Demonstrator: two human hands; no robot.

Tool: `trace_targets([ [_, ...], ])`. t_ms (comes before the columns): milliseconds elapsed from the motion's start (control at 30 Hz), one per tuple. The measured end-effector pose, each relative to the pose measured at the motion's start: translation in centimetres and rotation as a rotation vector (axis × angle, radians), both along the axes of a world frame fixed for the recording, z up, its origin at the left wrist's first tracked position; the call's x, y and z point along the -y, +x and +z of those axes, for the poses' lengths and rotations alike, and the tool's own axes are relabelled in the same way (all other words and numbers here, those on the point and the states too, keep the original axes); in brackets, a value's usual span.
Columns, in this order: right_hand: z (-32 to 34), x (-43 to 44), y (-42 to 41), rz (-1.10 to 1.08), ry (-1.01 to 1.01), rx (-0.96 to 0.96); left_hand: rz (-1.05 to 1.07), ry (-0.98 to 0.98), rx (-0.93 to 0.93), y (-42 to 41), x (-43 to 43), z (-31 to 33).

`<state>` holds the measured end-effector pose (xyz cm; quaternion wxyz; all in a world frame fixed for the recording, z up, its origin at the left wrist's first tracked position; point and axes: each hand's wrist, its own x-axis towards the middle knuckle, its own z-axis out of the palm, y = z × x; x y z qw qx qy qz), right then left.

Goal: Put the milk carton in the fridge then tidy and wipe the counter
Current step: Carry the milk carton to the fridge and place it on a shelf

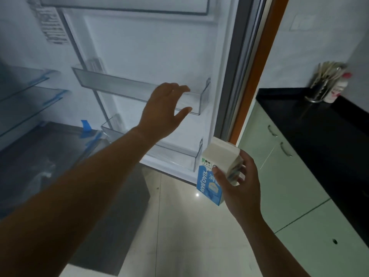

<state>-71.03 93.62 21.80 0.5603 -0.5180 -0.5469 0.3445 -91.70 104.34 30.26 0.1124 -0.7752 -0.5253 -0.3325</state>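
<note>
The fridge door (155, 47) stands open in front of me, its inner side showing clear, bare door bins (123, 87). My left hand (163, 110) reaches out with fingers spread in front of the middle bin, holding nothing. My right hand (237, 176) grips a white and blue milk carton (215, 168), held tilted low beside the door's bottom right corner, next to the lowest bin (179, 156). The black counter (319, 124) lies to the right.
Glass fridge shelves (26, 90) with blue tape show at left. A metal utensil holder (323, 82) and a small bottle (339, 86) stand at the counter's far end. Pale green cabinet doors (289, 176) run below the counter. Light floor tiles (179, 226) lie underfoot.
</note>
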Motion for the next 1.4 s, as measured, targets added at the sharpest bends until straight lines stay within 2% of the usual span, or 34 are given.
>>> trace_targets([
  [100, 0.7, -2.5, -0.4, 0.003, 0.000, -0.015, -0.017, 0.023, 0.020, 0.6, -1.9, 0.2],
  [233, 1.2, -5.4, -2.0, 0.018, 0.020, 0.014, -0.020, 0.020, -0.062, -1.3, -4.1, 1.1],
  [367, 1.3, -7.2, -4.4, 0.027, 0.055, 0.029, 0.023, 0.061, 0.087, -6.4, -6.6, 1.5],
  [500, 0.8, -8.5, -6.3, 0.031, 0.034, 0.036, 0.030, 0.072, 0.158, -9.0, -8.5, 0.7],
  [667, 0.4, -10.3, -8.8, 0.024, 0.029, 0.036, 0.043, 0.141, 0.129, -8.2, -9.7, 0.0],
  [867, 1.0, -12.3, -10.3, 0.017, 0.035, 0.062, -0.036, 0.090, 0.098, -9.9, -10.8, 0.2],
  [1000, 1.1, -13.8, -12.3, 0.091, 0.063, 0.071, 0.039, 0.104, 0.150, -13.8, -10.2, 0.5],
  [1167, 0.8, -16.2, -17.1, 0.288, 0.071, 0.087, 0.198, 0.059, 0.145, -19.3, -6.9, 1.0],
  [1400, 1.8, -18.8, -26.1, 0.688, 0.116, 0.064, 0.636, -0.034, 0.167, -26.7, 0.5, 1.0],
])
